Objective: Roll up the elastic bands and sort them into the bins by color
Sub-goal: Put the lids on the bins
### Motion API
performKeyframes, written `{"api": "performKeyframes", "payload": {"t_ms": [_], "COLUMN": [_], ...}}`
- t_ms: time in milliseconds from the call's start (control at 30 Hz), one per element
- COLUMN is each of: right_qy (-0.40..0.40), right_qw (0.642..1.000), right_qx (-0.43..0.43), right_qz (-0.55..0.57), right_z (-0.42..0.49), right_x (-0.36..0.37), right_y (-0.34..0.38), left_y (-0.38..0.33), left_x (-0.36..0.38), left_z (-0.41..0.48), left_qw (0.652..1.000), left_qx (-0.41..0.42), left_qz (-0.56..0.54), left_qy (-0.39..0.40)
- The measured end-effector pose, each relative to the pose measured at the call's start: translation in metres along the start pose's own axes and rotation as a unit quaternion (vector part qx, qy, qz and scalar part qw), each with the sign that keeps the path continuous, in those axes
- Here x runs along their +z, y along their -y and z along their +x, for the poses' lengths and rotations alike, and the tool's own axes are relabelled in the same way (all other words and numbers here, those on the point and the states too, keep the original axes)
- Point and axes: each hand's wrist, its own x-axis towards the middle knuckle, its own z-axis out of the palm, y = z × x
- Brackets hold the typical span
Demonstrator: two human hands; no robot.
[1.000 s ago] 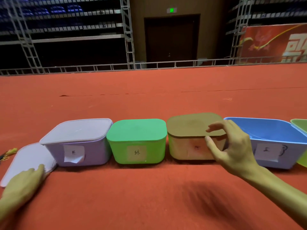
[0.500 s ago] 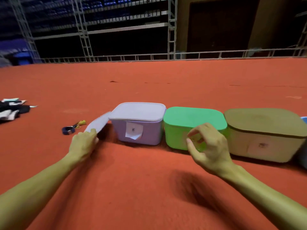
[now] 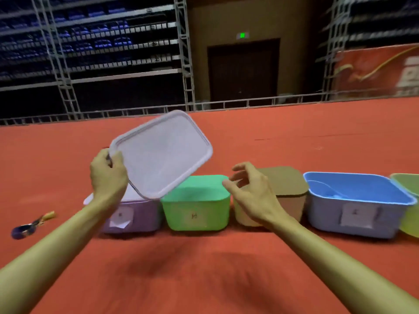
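Observation:
My left hand (image 3: 107, 175) grips a pale lilac lid (image 3: 162, 152) by its left corner and holds it tilted in the air above the purple bin (image 3: 133, 217) and the green bin (image 3: 196, 207). The purple bin still has its own lid on. Right of the green bin stands a brown lidded bin (image 3: 289, 189), then an open blue bin (image 3: 353, 205) with something pale inside. My right hand (image 3: 251, 193) hovers in front of the brown bin, fingers spread and loosely bent, holding nothing. No loose bands are plainly visible.
The bins stand in a row on red carpet (image 3: 204, 268). A yellow-green bin (image 3: 409, 205) is cut off at the right edge. A small purple and yellow object (image 3: 31, 225) lies on the carpet at left. Railings and scaffolding stand far behind.
My left hand has picked the loose lilac lid up off the carpet and raised it over the bins. My right hand moved left, then back toward the brown bin. The camera swung.

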Motion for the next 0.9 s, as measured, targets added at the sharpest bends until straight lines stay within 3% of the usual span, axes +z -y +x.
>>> {"api": "performKeyframes", "payload": {"t_ms": [100,267,400,500,567,667,900], "right_qy": [-0.082,-0.144,-0.277,-0.337,-0.351,-0.346,-0.278], "right_qw": [0.992,0.964,0.929,0.901,0.893,0.897,0.930], "right_qx": [0.088,0.192,0.244,0.272,0.280,0.273,0.232], "right_qz": [-0.045,-0.116,-0.010,0.029,0.030,0.023,-0.056], "right_z": [0.013,0.001,-0.015,-0.013,-0.011,-0.007,0.003], "right_x": [-0.075,-0.191,-0.245,-0.279,-0.295,-0.312,-0.351], "right_y": [-0.023,-0.074,-0.116,-0.147,-0.162,-0.177,-0.201], "left_y": [-0.092,-0.143,-0.160,-0.168,-0.182,-0.196,-0.203], "left_x": [0.067,0.164,0.223,0.256,0.270,0.293,0.333], "left_z": [-0.082,-0.163,-0.198,-0.210,-0.221,-0.233,-0.244], "left_qw": [0.983,0.944,0.891,0.793,0.741,0.705,0.683], "left_qx": [0.027,-0.047,-0.224,-0.397,-0.437,-0.473,-0.451], "left_qz": [-0.064,-0.135,-0.174,-0.237,-0.271,-0.301,-0.380], "left_qy": [0.171,0.296,0.354,0.397,0.433,0.435,0.431]}}
